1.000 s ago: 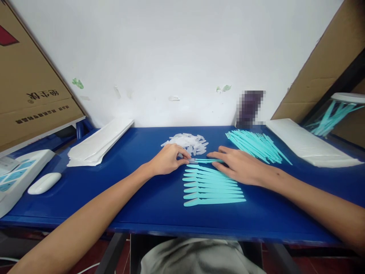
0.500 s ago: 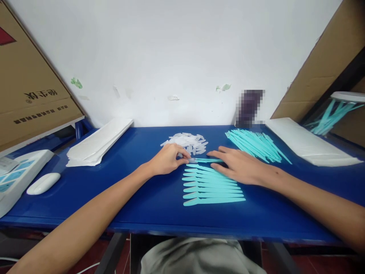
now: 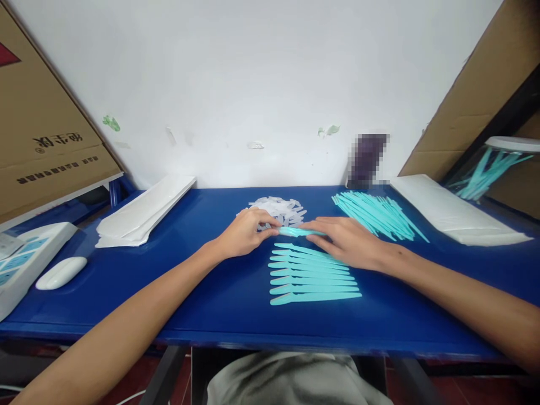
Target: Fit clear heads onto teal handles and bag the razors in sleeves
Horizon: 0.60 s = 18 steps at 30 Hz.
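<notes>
On the blue table (image 3: 219, 292) both my hands meet at one turquoise plastic stick (image 3: 295, 231). My left hand (image 3: 247, 232) pinches its left end, where a clear cap seems to sit. My right hand (image 3: 341, 242) holds the stick's right part with curled fingers. Just below lies a neat row of several turquoise sticks (image 3: 312, 275). A heap of small clear caps (image 3: 280, 208) sits right behind my left hand. A loose pile of more turquoise sticks (image 3: 375, 214) lies behind my right hand.
White paper sleeves are stacked at the left (image 3: 143, 211) and right (image 3: 453, 211). A white mouse (image 3: 61, 271) and a flat white device (image 3: 21, 264) sit at the far left. Cardboard boxes (image 3: 37, 124) stand on both sides. A clear container with sticks (image 3: 493, 169) is at the right.
Both hands have lifted the single stick slightly off the table and drawn closer together around it. The row and the piles have not moved.
</notes>
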{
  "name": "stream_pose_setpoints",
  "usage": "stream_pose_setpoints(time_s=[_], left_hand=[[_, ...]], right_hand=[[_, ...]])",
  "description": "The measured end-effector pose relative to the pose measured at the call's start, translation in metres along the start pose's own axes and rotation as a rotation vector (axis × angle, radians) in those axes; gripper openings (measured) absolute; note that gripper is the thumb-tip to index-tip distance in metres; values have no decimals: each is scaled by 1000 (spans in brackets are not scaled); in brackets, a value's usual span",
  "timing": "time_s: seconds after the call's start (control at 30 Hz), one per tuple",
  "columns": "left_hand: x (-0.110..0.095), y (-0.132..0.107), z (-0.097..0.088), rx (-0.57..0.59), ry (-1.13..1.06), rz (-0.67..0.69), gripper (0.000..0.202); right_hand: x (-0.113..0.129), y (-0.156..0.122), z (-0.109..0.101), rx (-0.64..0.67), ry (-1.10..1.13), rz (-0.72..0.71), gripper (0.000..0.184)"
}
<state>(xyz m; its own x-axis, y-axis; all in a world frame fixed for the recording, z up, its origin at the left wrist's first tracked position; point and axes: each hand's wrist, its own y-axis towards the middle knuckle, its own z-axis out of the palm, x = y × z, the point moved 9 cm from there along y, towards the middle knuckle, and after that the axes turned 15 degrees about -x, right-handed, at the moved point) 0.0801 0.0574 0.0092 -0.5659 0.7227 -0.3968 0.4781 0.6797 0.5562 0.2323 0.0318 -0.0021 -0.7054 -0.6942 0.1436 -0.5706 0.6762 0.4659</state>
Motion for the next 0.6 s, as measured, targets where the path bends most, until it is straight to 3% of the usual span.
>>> stream_pose_setpoints(time_s=[0.13,0.27,0.6], left_hand=[[-13,1,-6,-1,109,164,32],[-19,-2,0,56,190,206,44],[-49,-12,4,-95,55,286,56]], right_hand=[[-5,1,-8,-51,187,62,44],[3,1,-12,-49,346,70,46],[13,-11,-14,53,571,125,49]])
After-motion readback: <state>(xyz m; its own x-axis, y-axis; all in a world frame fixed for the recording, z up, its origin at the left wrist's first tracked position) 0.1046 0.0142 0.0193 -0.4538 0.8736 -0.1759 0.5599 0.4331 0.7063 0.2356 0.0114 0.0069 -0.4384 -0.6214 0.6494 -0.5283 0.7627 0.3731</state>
